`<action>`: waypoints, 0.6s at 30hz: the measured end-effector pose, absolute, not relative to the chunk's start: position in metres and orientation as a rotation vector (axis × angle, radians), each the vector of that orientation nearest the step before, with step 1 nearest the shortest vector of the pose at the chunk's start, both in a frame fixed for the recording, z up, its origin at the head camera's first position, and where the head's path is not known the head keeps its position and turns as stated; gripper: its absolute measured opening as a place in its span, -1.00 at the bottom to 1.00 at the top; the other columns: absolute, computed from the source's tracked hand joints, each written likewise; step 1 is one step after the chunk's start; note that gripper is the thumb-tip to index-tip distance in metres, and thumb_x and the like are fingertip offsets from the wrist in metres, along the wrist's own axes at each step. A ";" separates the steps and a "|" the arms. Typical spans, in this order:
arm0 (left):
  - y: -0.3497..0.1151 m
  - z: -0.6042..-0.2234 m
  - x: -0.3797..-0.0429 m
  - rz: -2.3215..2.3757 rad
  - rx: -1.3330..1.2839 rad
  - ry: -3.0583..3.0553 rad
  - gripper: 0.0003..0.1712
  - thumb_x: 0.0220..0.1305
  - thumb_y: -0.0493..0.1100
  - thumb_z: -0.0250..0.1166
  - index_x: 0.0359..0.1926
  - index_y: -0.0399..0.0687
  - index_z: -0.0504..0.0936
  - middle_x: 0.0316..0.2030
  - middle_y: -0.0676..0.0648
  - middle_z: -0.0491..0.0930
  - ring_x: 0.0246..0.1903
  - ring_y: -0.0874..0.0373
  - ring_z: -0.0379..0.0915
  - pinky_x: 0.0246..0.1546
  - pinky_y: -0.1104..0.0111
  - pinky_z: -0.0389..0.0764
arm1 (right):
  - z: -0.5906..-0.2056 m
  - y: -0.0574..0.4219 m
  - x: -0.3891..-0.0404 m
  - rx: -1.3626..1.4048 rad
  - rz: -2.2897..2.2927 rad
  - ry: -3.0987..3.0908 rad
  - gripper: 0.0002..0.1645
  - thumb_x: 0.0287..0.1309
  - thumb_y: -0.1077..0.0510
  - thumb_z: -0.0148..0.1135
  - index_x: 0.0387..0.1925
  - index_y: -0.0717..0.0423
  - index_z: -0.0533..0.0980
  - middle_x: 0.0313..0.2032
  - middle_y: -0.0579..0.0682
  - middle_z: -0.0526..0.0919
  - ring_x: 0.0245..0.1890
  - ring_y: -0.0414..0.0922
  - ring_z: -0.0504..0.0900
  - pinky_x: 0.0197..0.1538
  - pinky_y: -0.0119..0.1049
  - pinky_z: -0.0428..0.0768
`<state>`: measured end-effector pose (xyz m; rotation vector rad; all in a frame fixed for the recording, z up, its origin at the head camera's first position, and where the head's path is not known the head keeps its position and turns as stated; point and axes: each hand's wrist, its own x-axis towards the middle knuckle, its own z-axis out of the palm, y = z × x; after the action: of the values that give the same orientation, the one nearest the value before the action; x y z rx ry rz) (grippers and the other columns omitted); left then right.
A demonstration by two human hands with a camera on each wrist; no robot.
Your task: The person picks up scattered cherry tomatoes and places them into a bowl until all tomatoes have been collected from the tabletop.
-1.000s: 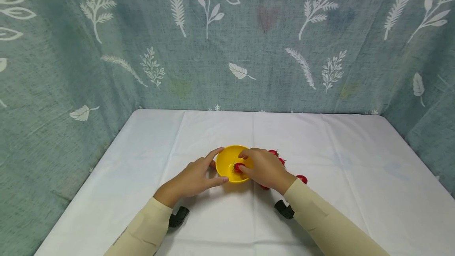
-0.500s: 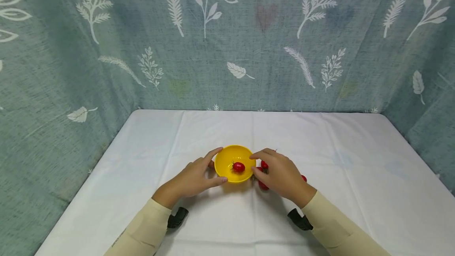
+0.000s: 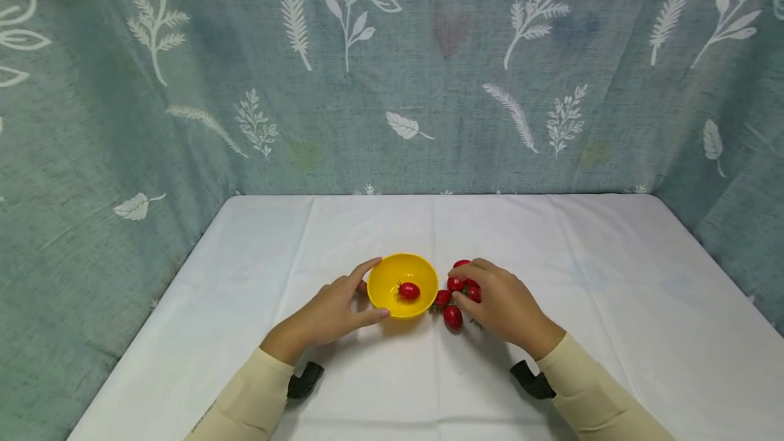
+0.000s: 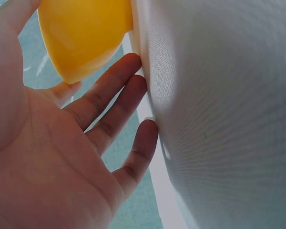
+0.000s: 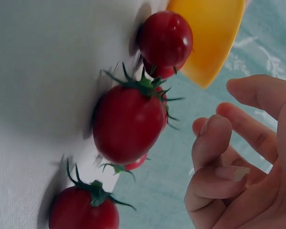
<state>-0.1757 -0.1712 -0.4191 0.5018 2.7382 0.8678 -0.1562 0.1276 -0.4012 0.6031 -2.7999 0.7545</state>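
Right hand [image 3: 505, 305] partly hiding tomatoes [image 3: 452, 318], bowl [image 3: 397, 268] beside — 1 tomato [image 3: 409, 291] inside

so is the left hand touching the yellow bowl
Touching: the head view shows the left hand with thumb and index fingertip against the yellow bowl.

One yellow bowl [image 3: 395, 273], one tomato [image 3: 409, 291] inside it, at least six tomatoes [image 5: 128, 123] outside, two black wrist devices [image 3: 305, 382].

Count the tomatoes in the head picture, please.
At least 6: one tomato inside the bowl, and five clustered tomatoes on the table between the bowl and right hand. More may be hidden by that hand.
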 end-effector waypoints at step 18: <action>-0.172 -0.419 -0.175 0.865 0.511 2.741 0.05 0.14 0.39 0.36 0.54 0.40 0.05 -0.02 0.04 0.58 -0.04 0.13 0.46 0.09 0.06 0.48 | -0.410 0.145 -0.168 0.513 0.663 -2.893 -0.58 0.20 0.11 0.37 0.11 0.03 0.63 -0.05 0.04 0.66 -0.26 -0.07 0.67 -0.22 -0.17 0.67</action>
<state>-0.1751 -0.1723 -0.4185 0.5110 2.7411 0.8649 -0.1680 0.1446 -0.4098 0.5125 -2.8926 0.6633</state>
